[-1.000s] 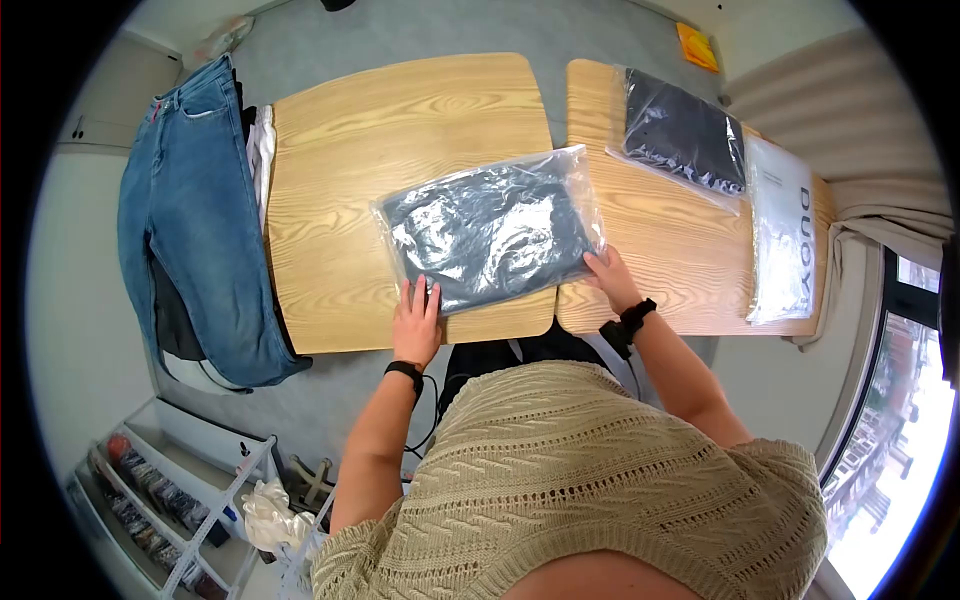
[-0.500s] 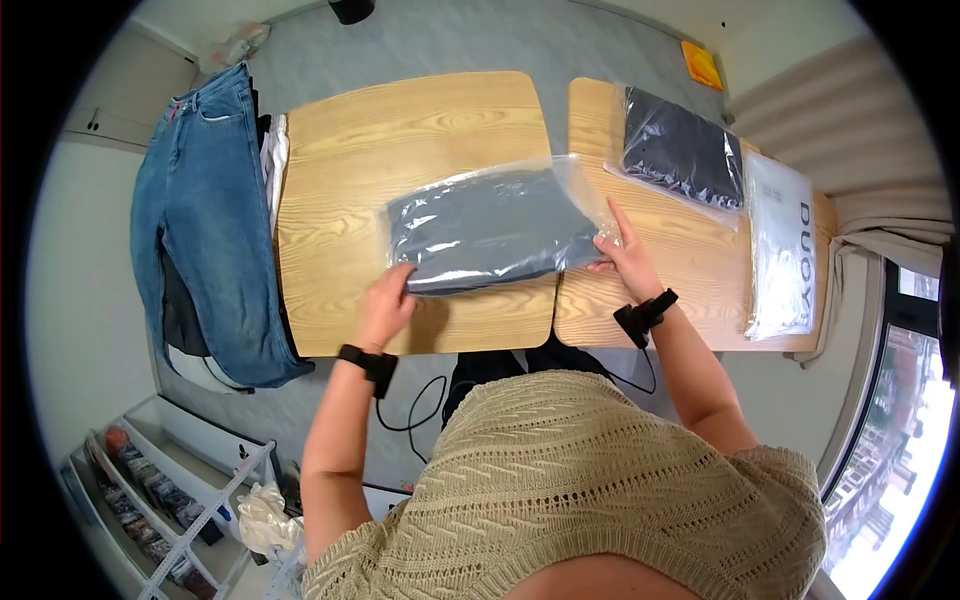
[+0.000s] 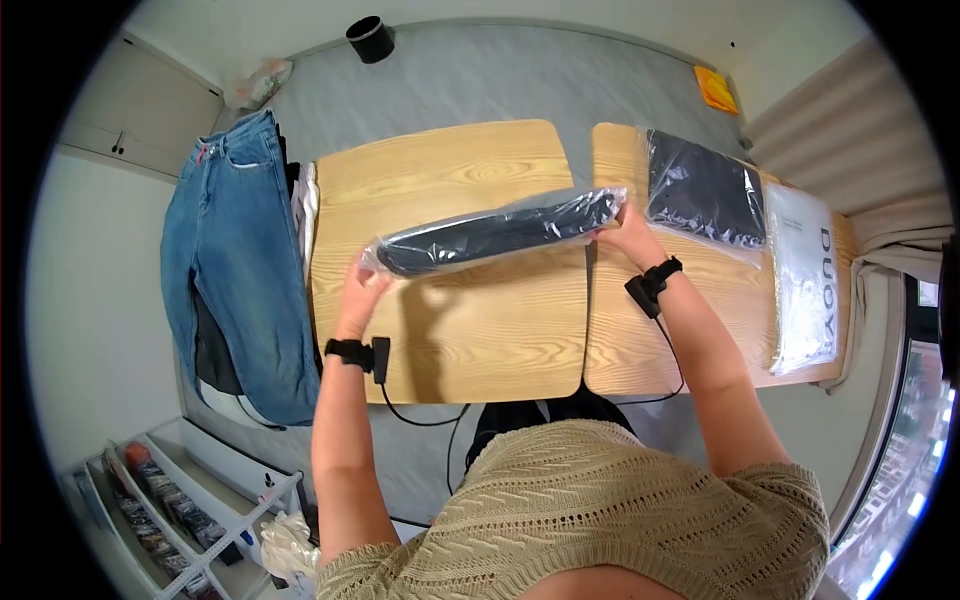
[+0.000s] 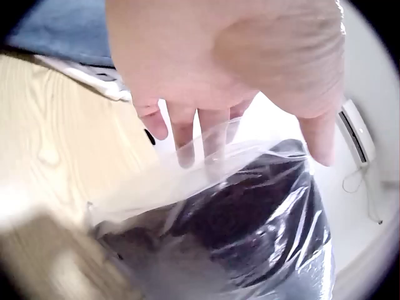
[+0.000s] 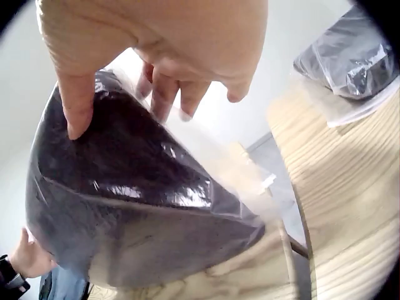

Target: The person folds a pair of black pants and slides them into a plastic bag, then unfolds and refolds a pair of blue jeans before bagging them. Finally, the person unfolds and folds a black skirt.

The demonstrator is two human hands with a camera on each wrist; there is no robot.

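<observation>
A clear plastic bag with a dark folded garment inside (image 3: 500, 230) hangs in the air above the left wooden table (image 3: 450, 330), seen almost edge-on. My left hand (image 3: 368, 275) grips its left end, and my right hand (image 3: 612, 222) grips its right end. In the left wrist view the left hand (image 4: 219, 62) has its fingers behind the plastic and its thumb on the bag (image 4: 244, 237). The right wrist view shows the right hand (image 5: 156, 44) with thumb on the dark bag (image 5: 137, 200) and fingers curled behind it.
A second bagged dark garment (image 3: 705, 190) and a white bag with lettering (image 3: 805, 280) lie on the right table (image 3: 720, 320). Blue jeans (image 3: 235, 260) hang off the left table's edge. A black cylinder (image 3: 370, 38) stands on the floor, with shelves (image 3: 170, 500) at lower left.
The bag lay flat on the table with both hands at its near edge; both hands have since lifted it clear and tipped it edge-on, holding its two ends.
</observation>
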